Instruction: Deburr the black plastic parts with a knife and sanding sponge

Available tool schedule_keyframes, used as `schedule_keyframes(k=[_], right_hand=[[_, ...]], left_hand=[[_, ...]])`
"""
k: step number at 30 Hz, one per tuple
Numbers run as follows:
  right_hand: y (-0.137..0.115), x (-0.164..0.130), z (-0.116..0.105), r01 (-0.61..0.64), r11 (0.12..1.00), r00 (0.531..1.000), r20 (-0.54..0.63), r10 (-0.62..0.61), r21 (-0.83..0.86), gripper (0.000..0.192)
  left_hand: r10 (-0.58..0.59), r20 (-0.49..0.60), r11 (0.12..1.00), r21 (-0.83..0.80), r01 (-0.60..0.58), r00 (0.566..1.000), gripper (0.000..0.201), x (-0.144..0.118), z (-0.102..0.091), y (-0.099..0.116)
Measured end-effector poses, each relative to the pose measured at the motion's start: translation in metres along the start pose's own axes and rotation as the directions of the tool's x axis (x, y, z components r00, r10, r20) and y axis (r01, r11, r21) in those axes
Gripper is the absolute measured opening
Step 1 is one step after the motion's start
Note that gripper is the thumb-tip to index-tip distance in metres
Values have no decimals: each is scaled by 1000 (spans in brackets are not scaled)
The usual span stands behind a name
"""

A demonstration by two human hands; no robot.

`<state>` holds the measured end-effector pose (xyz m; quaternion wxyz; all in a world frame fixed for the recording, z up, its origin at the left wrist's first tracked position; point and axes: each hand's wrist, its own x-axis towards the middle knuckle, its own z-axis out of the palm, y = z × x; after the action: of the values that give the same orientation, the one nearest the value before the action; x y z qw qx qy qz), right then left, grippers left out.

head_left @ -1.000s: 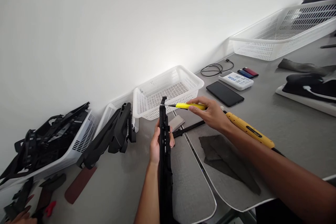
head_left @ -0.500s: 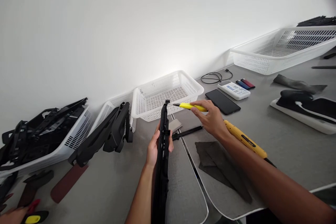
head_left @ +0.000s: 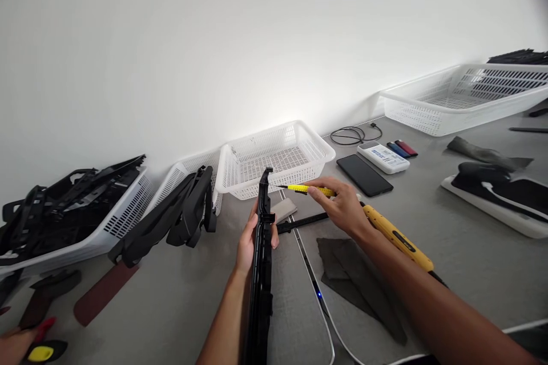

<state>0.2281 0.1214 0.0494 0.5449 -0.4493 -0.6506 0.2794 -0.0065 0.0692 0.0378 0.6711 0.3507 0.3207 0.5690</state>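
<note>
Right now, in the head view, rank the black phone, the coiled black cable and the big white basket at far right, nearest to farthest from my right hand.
1. Black phone, just beyond the right hand.
2. Coiled black cable, farther back by the wall.
3. Big white basket, far right.

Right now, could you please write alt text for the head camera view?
A left hand holds a long black plastic part upright while the right hand points a yellow-handled tool at its top, over a grey table near a white mesh basket.
</note>
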Motion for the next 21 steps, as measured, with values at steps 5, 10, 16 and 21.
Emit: schedule_keyframes(k=[5,10,16,21], right_hand=[[-1,0,1,-138,990,974,183,130,32,47],[-2,2,1,-200,978,948,263,178,57,56],[7,5,-2,-230,971,971,84,224,72,52],[11,3,2,-123,992,992,30,124,-7,40]], left_hand=[[11,-10,1000,-17,-11,1000,45,1,1,1],[19,-39,1000,-16,-19,999,37,1,0,1],[-2,-13,1000,-9,1,1000,46,1,1,2],[23,-11,1000,-1,-23,1000,33,1,1,4]])
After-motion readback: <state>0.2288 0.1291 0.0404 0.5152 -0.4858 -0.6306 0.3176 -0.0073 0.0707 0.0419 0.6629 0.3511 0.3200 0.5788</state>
